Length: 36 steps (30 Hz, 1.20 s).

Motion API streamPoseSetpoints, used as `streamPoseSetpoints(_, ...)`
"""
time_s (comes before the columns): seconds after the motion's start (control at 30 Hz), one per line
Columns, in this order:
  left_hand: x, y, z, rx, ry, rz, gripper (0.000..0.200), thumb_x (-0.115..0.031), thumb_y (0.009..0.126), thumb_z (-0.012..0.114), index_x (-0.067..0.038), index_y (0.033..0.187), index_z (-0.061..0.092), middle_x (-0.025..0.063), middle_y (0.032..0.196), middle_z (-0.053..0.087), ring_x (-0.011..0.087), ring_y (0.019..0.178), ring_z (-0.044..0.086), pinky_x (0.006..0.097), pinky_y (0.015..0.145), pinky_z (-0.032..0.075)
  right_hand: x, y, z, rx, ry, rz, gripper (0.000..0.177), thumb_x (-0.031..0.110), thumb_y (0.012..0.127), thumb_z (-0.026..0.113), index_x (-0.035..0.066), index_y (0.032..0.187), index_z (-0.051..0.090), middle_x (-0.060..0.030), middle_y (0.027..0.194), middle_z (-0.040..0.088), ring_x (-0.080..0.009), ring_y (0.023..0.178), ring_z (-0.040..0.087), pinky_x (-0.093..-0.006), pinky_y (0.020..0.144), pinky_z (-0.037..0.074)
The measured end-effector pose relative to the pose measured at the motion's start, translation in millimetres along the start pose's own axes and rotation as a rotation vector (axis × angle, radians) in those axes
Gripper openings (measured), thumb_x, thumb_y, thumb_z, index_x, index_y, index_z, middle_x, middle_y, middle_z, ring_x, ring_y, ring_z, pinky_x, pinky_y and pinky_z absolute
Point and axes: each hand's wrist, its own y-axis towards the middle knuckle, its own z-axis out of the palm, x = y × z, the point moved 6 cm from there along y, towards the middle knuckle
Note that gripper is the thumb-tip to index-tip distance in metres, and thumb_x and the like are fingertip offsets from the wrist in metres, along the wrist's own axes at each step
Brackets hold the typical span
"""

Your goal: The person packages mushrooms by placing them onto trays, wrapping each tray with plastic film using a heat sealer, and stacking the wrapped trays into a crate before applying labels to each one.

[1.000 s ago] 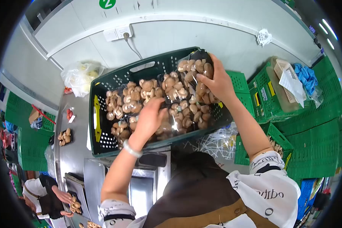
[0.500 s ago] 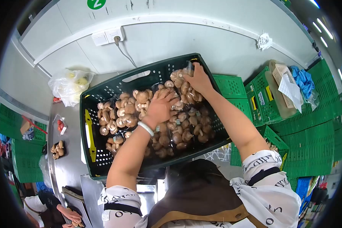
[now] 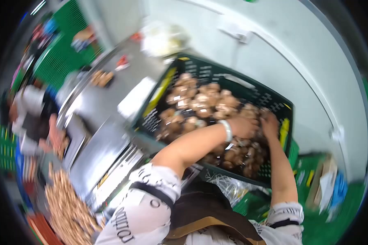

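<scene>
A dark green crate (image 3: 229,83) with yellow corner clips stands in the middle, holding several clear-wrapped packs of brown mushrooms (image 3: 204,100). My left hand (image 3: 244,127), below a pale bangle, lies on packs in the right part of the crate; its fingers are blurred. Beside it, near the crate's right end, my right hand (image 3: 269,124) reaches down among the packs. Its fingertips are smeared and partly hidden, so any hold is unclear.
A steel table (image 3: 122,87) with a small mushroom tray (image 3: 102,78) and a plastic bag (image 3: 163,38) is left of the crate. A co-worker (image 3: 32,110) is at far left, near a heap of loose mushrooms (image 3: 67,200). Green crates (image 3: 306,171) stand right.
The view has swung left, bringing the mushroom heap into sight. My hands have come closer together at the crate's right end, and my right hand has left the far corner.
</scene>
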Motion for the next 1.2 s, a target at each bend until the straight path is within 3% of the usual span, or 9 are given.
streamPoseSetpoints(0.23,-97,-210,-132,-0.654,-0.465,-0.076,0.024,-0.011,0.088,0.061,-0.003,0.110,0.059,0.0107,0.104,0.062,0.0314,0.094,0.061,0.0386,0.079,0.049,50,14,-29,-0.113,0.144,-0.162,0.050,0.022,0.089,0.060,-0.002,0.130,0.046,-0.0222,0.136,0.044,-0.0360,0.127,0.040,-0.0420,0.107,0.030)
streamPoseSetpoints(0.33,-118,-362,-124,-1.063,-0.358,-0.487,0.017,-0.023,0.086,0.065,-0.006,0.084,0.066,0.0069,0.078,0.062,0.0267,0.074,0.061,0.0350,0.066,0.048,160,-7,-74,-0.003,0.371,-0.256,0.034,0.010,0.090,0.057,-0.002,0.122,0.054,-0.0172,0.125,0.055,-0.0270,0.117,0.051,-0.0353,0.101,0.038)
streamPoseSetpoints(0.5,-225,-645,14,-1.638,-0.117,-1.636,0.017,-0.017,0.094,0.053,-0.002,0.087,0.055,0.0091,0.071,0.051,0.0186,0.067,0.047,0.0327,0.064,0.041,335,-116,-90,0.192,0.732,-0.518,0.020,0.001,0.092,0.050,-0.002,0.108,0.062,-0.0088,0.101,0.064,-0.0158,0.094,0.060,-0.0269,0.085,0.046)
streamPoseSetpoints(0.63,-359,-759,128,-1.306,0.371,-2.145,0.021,-0.010,0.085,0.062,-0.002,0.102,0.053,0.0163,0.095,0.057,0.0341,0.088,0.056,0.0412,0.077,0.044,460,-259,-53,0.722,0.751,-0.783,0.012,0.004,0.088,0.057,0.002,0.095,0.067,-0.0092,0.090,0.066,-0.0178,0.082,0.064,-0.0279,0.074,0.049)
streamPoseSetpoints(0.7,-389,-766,168,-1.062,0.438,-2.207,0.051,-0.008,0.076,0.071,-0.006,0.122,0.050,0.0214,0.113,0.052,0.0406,0.102,0.051,0.0450,0.087,0.043,512,-335,-44,0.834,0.735,-1.184,0.014,0.003,0.083,0.061,0.003,0.096,0.066,-0.0128,0.090,0.066,-0.0289,0.084,0.065,-0.0345,0.073,0.052)
streamPoseSetpoints(0.83,-393,-764,240,-0.815,0.160,-2.174,0.040,-0.005,0.080,0.065,-0.007,0.119,0.056,0.0183,0.116,0.052,0.0362,0.107,0.051,0.0439,0.089,0.044,578,-479,-29,1.122,0.836,-1.664,0.014,0.009,0.082,0.060,0.005,0.096,0.063,-0.0082,0.093,0.065,-0.0264,0.088,0.064,-0.0357,0.074,0.053)
streamPoseSetpoints(1.07,-418,-778,192,-1.182,0.266,-2.165,0.024,-0.017,0.094,0.052,-0.001,0.078,0.055,0.0210,0.063,0.056,0.0379,0.056,0.054,0.0454,0.053,0.042,655,-649,41,1.337,0.490,-1.763,0.069,0.017,0.075,0.070,-0.001,0.134,0.038,-0.0201,0.132,0.043,-0.0361,0.122,0.044,-0.0425,0.098,0.041)
streamPoseSetpoints(1.13,-434,-781,170,-1.457,0.274,-2.058,0.029,-0.017,0.095,0.052,0.002,0.073,0.056,0.0217,0.060,0.053,0.0358,0.051,0.050,0.0439,0.050,0.038,656,-686,66,1.790,0.463,-1.530,0.048,0.025,0.083,0.066,-0.004,0.117,0.048,-0.0244,0.115,0.055,-0.0381,0.110,0.052,-0.0445,0.091,0.044)
streamPoseSetpoints(1.2,-450,-792,178,-1.699,0.083,-2.074,0.039,-0.018,0.095,0.052,0.006,0.064,0.053,0.0161,0.051,0.043,0.0225,0.044,0.037,0.0397,0.046,0.030,653,-705,67,1.651,0.343,-1.644,0.040,0.038,0.087,0.060,-0.001,0.094,0.054,-0.0206,0.088,0.063,-0.0382,0.085,0.062,-0.0457,0.074,0.049)
